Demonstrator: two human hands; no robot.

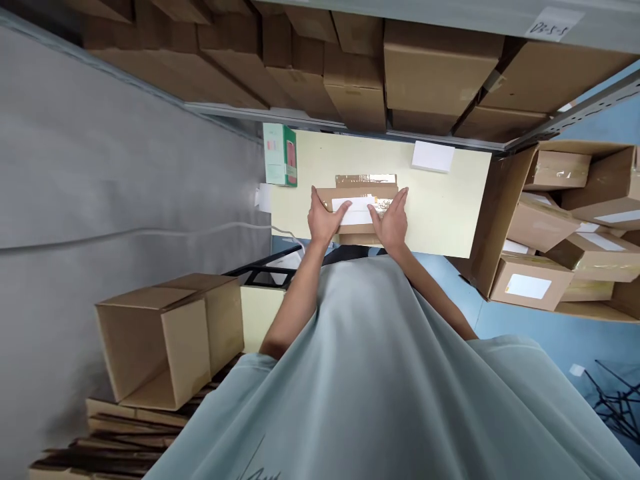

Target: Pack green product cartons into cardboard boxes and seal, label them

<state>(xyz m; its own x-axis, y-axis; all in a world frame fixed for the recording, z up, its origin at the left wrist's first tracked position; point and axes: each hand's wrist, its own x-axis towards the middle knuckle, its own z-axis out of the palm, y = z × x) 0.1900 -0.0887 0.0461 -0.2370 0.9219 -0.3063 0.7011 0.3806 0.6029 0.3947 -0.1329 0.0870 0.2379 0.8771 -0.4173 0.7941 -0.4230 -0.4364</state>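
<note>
A small cardboard box (359,193) sealed with tape lies on a pale yellow table (450,207). A white label (356,211) sits on the box's near face. My left hand (324,219) lies flat on the left end of the box, thumb on the label. My right hand (393,220) lies flat on the right end, thumb pressing the label's other side. Fingers of both hands are stretched out along the box.
A green carton (280,155) and a white paper pad (433,157) lie on the table. Shelves of cardboard boxes (440,67) stand behind. A large open carton full of labelled parcels (565,233) is at the right. An empty open box (165,340) rests on flattened cardboard at the left.
</note>
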